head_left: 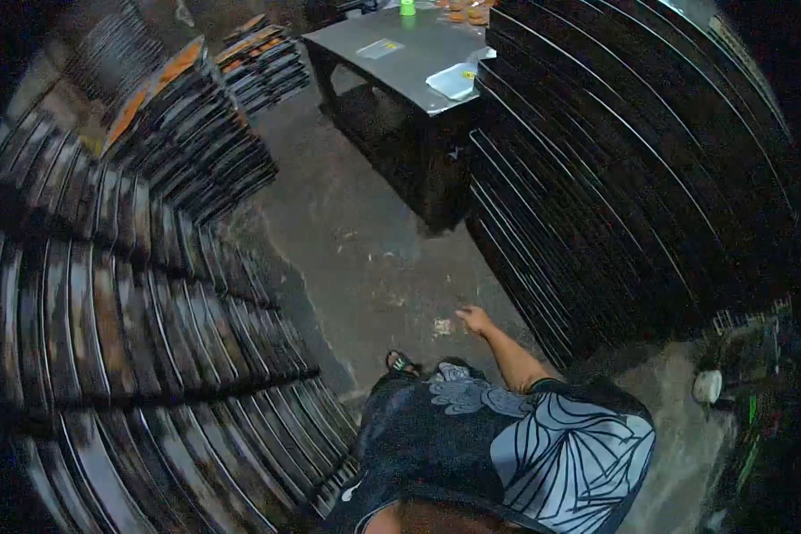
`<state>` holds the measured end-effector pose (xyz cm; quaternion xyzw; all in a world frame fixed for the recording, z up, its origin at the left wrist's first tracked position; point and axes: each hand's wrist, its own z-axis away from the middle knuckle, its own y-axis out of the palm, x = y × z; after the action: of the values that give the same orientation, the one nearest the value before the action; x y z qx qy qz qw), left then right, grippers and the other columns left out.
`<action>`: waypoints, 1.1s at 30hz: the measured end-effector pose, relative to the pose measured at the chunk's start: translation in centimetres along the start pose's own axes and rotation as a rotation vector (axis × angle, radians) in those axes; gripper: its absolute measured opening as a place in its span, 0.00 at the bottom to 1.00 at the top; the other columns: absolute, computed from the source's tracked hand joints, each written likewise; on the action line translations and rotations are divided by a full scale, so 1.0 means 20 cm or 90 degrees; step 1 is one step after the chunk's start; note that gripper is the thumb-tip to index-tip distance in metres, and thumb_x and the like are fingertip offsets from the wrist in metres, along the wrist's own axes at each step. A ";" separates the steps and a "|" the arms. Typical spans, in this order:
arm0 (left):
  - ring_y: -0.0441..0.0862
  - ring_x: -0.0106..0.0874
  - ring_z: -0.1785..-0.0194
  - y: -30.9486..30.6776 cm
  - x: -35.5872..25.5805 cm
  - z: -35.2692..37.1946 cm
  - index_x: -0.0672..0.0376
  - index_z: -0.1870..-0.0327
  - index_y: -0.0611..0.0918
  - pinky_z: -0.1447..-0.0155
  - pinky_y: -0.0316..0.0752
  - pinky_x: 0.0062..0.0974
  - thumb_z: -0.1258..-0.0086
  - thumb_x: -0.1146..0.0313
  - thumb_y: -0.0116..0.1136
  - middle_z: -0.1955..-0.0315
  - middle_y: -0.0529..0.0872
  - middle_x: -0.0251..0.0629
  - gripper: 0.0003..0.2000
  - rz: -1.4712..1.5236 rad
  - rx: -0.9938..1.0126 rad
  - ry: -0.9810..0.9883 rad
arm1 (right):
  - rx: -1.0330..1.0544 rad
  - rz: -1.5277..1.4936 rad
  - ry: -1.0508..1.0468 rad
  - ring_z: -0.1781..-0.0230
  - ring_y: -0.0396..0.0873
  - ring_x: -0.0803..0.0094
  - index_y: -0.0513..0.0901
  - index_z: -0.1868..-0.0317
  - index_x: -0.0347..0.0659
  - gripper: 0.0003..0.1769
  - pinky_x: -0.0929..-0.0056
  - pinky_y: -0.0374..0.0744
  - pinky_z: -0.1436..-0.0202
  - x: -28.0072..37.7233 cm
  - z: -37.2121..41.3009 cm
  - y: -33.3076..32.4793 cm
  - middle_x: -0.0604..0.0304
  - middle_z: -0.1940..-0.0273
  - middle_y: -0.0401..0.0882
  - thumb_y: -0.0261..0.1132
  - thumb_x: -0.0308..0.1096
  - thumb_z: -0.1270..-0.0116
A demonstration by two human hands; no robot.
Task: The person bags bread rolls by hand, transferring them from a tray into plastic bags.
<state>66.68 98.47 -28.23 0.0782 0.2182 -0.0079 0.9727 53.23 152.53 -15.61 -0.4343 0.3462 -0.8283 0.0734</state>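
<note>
— Where is there room to pass?
— Only along the bare floor (365, 258) down the middle. The right hand (474, 319) hangs over it with free space around it.
— And the sides?
— Stacked trays (107, 311) wall off the whole left. A tall dark stack (614, 178) stands near the hand on the right.
— Ahead?
— The table (400, 53) blocks the far end, with a narrow gap of floor to its left.

Dim concrete floor (365, 240), metal table (400, 53)

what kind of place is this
Probably a storeroom or workshop, perhaps a bakery's: tall stacks of dark flat trays line both sides, a metal-topped table stands at the back, and the concrete floor is bare and stained.
</note>
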 end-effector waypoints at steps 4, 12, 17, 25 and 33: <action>0.70 0.24 0.78 0.10 -0.72 -0.15 0.58 0.67 0.71 0.77 0.63 0.23 0.32 0.54 0.40 0.73 0.75 0.36 0.16 -0.057 0.059 0.050 | 0.084 -0.025 0.262 0.66 0.77 0.56 0.74 0.54 0.32 0.24 0.64 0.74 0.66 -0.13 -0.13 -0.19 0.46 0.64 0.78 0.59 0.44 0.44; 0.67 0.25 0.81 0.59 -2.47 -0.45 0.58 0.73 0.70 0.80 0.62 0.22 0.34 0.56 0.44 0.79 0.73 0.33 0.14 0.107 -0.026 0.400 | -0.192 0.038 0.057 0.79 0.77 0.61 0.77 0.70 0.30 0.19 0.65 0.73 0.74 0.16 -1.01 -0.60 0.46 0.75 0.77 0.59 0.42 0.47; 0.68 0.27 0.81 0.71 -2.60 -0.49 0.58 0.72 0.71 0.80 0.63 0.25 0.36 0.52 0.46 0.82 0.72 0.33 0.16 -0.071 -0.075 0.154 | -0.501 -0.019 -0.027 0.66 0.74 0.47 0.76 0.63 0.31 0.18 0.60 0.72 0.63 1.35 -1.18 -1.34 0.41 0.71 0.75 0.59 0.40 0.46; 0.68 0.28 0.84 0.69 -2.55 -0.46 0.59 0.79 0.71 0.82 0.61 0.25 0.36 0.50 0.43 0.87 0.71 0.36 0.21 -0.152 0.091 -0.042 | -0.717 0.126 0.204 0.55 0.70 0.47 0.68 0.53 0.28 0.31 0.58 0.70 0.52 1.55 -1.73 -1.87 0.38 0.55 0.70 0.63 0.46 0.49; 0.67 0.28 0.85 0.57 -3.06 -0.74 0.61 0.81 0.70 0.83 0.60 0.25 0.35 0.49 0.39 0.90 0.69 0.36 0.23 -0.088 0.156 -0.036 | -0.727 0.153 0.592 0.53 0.72 0.50 0.69 0.55 0.35 0.36 0.54 0.71 0.53 1.28 -1.56 -2.01 0.44 0.54 0.71 0.72 0.47 0.62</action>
<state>5.63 110.79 -13.76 0.1806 0.1933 -0.1038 0.9588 20.71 187.82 15.22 0.0313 0.7629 -0.6043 -0.2277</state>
